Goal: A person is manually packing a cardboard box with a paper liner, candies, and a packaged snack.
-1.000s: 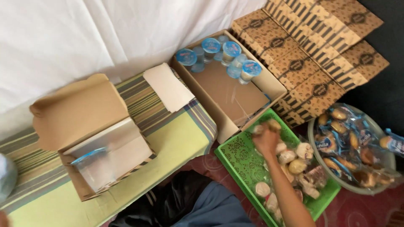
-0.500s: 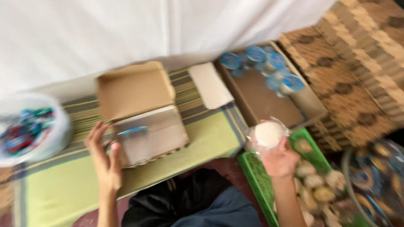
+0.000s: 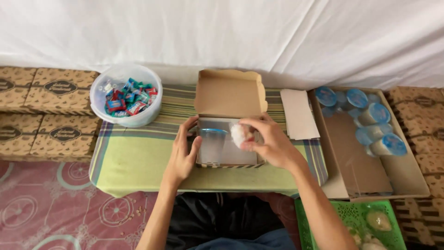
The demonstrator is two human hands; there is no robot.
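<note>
Holding a white wrapped snack, maybe a bun, the right hand pinches it over the open cardboard box mid-frame. Left hand rests open against the box's left wall. Clear cup lies inside. Candy bowl sits upper left, sealed water cups fill the carton at right.

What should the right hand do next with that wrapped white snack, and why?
Probably lower the wrapped snack into the free right side of the open box. The right hand holds it just above that space, a water cup fills the left side, and the left hand steadies the box.
</note>
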